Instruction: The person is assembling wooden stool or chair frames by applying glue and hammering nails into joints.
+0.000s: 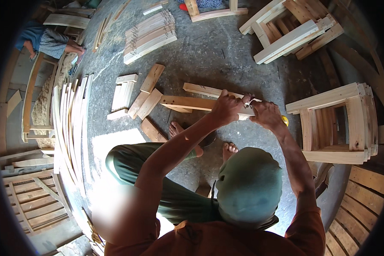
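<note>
Two light wooden planks lie ahead of me, converging toward their right ends: a nearer plank (185,103) and a farther plank (200,89). My left hand (227,109) is bent over the nearer plank close to its right end, fingers closed on the wood. At that same end my right hand (266,115) curls around the wood. Small dark pieces, too small to name, show between my fingertips. A yellow round object (285,121) sits just right of my right hand, partly hidden by the wrist.
Short wood blocks (149,103) lie left of the planks. Stacked wooden frames (328,102) stand right, with more frames (292,30) far right. Boards with nails (150,36) lie farther off. Long strips (68,128) run along the left. Another person's legs (57,45) show far left.
</note>
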The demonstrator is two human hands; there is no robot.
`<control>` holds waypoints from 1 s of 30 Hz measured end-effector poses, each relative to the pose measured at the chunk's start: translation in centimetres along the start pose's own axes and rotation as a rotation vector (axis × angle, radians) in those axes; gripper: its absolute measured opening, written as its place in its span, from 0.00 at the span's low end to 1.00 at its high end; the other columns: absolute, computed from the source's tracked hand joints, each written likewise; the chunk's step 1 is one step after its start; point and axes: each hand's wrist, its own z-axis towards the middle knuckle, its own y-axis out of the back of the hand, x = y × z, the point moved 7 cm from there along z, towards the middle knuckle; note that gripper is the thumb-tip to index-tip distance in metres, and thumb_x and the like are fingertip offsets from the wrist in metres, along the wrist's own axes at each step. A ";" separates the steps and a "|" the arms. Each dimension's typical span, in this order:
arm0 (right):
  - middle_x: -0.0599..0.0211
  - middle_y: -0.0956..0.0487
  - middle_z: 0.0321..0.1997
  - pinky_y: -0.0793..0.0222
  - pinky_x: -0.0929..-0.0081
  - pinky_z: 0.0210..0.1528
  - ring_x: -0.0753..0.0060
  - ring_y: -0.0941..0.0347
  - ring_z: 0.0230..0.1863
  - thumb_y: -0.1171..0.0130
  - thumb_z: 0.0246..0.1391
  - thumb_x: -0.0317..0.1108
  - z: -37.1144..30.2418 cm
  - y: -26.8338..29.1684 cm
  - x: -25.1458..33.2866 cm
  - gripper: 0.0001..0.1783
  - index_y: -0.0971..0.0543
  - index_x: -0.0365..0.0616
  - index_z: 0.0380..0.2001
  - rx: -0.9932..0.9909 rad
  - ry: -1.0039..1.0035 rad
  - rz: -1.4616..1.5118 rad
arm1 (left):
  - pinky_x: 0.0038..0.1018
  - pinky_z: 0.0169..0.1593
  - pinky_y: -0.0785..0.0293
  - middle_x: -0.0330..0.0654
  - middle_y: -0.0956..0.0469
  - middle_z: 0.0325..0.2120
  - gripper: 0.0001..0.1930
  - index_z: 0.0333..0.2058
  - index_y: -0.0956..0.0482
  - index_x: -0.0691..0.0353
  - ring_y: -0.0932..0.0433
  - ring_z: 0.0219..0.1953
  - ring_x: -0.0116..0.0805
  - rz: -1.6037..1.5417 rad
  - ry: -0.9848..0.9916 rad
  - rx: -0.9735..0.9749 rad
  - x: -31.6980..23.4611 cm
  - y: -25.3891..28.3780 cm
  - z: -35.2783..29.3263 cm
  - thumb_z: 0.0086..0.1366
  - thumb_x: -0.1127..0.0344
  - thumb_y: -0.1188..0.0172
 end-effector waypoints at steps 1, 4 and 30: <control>0.58 0.19 0.43 0.30 0.54 0.54 0.54 0.23 0.50 0.28 0.44 0.47 -0.4 0.0 -0.4 0.31 0.25 0.47 0.50 -0.152 0.051 -0.031 | 0.34 0.43 0.38 0.37 0.23 0.20 0.38 0.59 0.31 0.54 0.22 0.27 0.36 0.020 -0.016 0.010 -0.3 0.1 0.2 0.45 0.62 0.31; 0.59 0.18 0.37 0.26 0.56 0.48 0.54 0.21 0.45 0.27 0.42 0.49 -0.7 0.9 0.3 0.30 0.23 0.45 0.46 -0.242 0.145 -0.070 | 0.34 0.43 0.37 0.37 0.22 0.20 0.37 0.58 0.30 0.54 0.21 0.26 0.37 0.046 -0.022 0.010 -0.3 0.2 -0.2 0.46 0.62 0.31; 0.55 0.29 0.60 0.27 0.67 0.50 0.63 0.26 0.49 0.31 0.47 0.25 -4.7 -11.7 -5.1 0.30 0.28 0.41 0.55 -0.578 -0.209 1.149 | 0.33 0.47 0.38 0.32 0.15 0.39 0.16 0.49 0.24 0.62 0.19 0.35 0.25 -0.031 0.101 0.186 -1.6 -1.4 -1.4 0.63 0.70 0.40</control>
